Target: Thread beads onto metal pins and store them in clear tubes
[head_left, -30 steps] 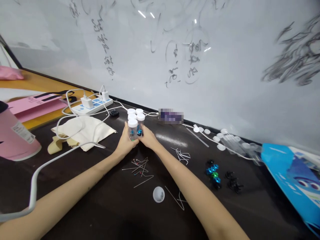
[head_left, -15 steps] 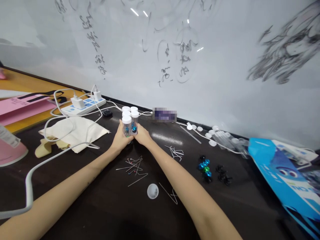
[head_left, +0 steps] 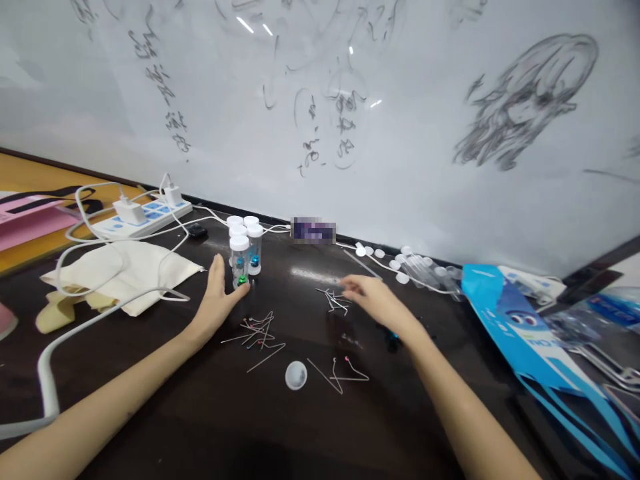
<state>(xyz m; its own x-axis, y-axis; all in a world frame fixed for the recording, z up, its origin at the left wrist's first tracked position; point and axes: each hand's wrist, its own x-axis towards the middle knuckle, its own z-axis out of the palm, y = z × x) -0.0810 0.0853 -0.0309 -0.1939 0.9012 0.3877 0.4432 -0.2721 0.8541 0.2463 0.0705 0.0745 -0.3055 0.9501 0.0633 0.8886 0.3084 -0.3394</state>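
White cloth (head_left: pixel 125 273) and cables (head_left: pixel 100 233) crowd the table's (head_left: pixel 200 427) left edge. Left hand (head_left: pixel 217 293) flat, fingers together, thumb touching the nearest clear plastic vial (head_left: pixel 239 262); vials stand upright, white caps up, clustered near the whiteboard (head_left: pixel 400 133). Thin metal pins (head_left: pixel 257 330) lie scattered below. Bare dark table between the arms. Right hand (head_left: pixel 373 300) loosely spread, blurred, just beside the bent wires (head_left: pixel 333 300), holding nothing. Blue bag (head_left: pixel 525 327) right.

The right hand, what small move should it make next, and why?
Probably it should reach a little further right and down to the table. The right hand hovers open and empty above the bent metal pins, while the left hand rests flat beside the capped vials, which stand upright.
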